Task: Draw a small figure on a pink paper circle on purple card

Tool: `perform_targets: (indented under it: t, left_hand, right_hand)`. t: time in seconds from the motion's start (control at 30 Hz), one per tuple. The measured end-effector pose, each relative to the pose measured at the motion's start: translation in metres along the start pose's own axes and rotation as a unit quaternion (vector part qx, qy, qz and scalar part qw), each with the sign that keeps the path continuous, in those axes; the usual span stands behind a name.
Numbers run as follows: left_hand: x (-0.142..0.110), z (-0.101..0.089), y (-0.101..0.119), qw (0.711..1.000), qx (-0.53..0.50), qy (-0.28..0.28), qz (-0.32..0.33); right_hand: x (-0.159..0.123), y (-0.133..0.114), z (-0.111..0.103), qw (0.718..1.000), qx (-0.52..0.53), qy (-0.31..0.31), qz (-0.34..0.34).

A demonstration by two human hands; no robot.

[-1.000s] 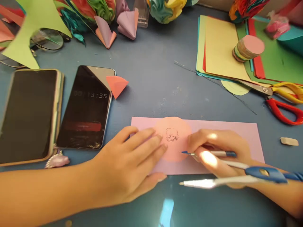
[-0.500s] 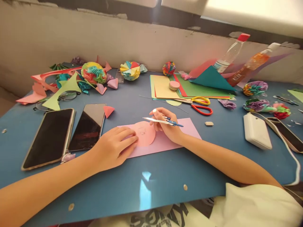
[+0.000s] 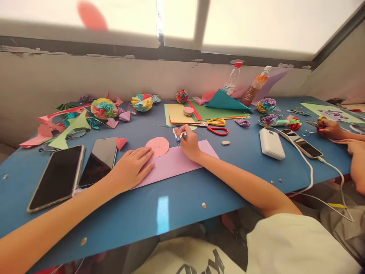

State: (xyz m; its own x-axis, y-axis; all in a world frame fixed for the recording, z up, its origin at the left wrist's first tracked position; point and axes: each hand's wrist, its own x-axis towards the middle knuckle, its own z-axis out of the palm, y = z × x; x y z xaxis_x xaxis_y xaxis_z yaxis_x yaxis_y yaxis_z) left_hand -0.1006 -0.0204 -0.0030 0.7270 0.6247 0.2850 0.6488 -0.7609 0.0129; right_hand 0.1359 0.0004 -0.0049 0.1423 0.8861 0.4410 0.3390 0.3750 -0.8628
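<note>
My left hand lies flat with fingers stretched out on the left end of a long pink paper strip on the blue table. Its fingertips reach toward a round salmon paper disc that rests at the strip's far edge. My right hand sits on the strip just right of the disc, fingers closed round a blue and silver drawing compass that points up and left.
Two dark phones lie at the left. Paper flower balls, coloured sheets, red and yellow scissors, an eraser, two bottles and a white power bank with cable fill the back and right. Another person's hands work at far right.
The view has pulled back and risen from a close look at the paper to the whole table. My right hand lifted the compass off the disc and now holds it more upright.
</note>
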Motion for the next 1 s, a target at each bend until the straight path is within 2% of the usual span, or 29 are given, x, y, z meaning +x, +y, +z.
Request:
perform_targets:
  t: [0.07, 0.2, 0.27, 0.33, 0.47, 0.67, 0.83, 1.0]
  left_hand:
    - [-0.001, -0.001, 0.004, 1.000, -0.012, 0.001, 0.013]
    - [-0.006, -0.005, 0.009, 0.998, -0.030, 0.004, 0.051]
    - [-0.009, -0.006, 0.009, 0.998, -0.036, 0.008, 0.056]
    - [-0.010, -0.006, 0.008, 0.997, -0.041, 0.013, 0.058]
    - [-0.012, -0.003, 0.006, 0.998, -0.039, 0.016, 0.055]
    - [-0.015, 0.003, -0.001, 0.999, -0.005, 0.015, 0.034]
    - [-0.016, 0.006, -0.003, 0.999, -0.007, 0.031, 0.035]
    - [-0.017, 0.005, -0.002, 0.998, -0.036, 0.038, 0.042]
  right_hand:
    - [-0.004, -0.007, -0.004, 1.000, 0.015, -0.016, 0.004]
    - [-0.005, -0.018, -0.010, 0.984, 0.099, -0.111, 0.094]
    - [-0.003, -0.019, -0.010, 0.971, 0.151, -0.134, 0.126]
    - [0.000, -0.018, -0.009, 0.964, 0.177, -0.130, 0.150]
    - [0.003, -0.014, -0.006, 0.958, 0.165, -0.109, 0.206]
    - [0.004, -0.010, -0.010, 0.968, 0.161, -0.084, 0.171]
    - [0.006, -0.009, -0.011, 0.962, 0.167, -0.051, 0.211]
    - [0.007, -0.007, -0.010, 0.953, 0.201, -0.081, 0.211]
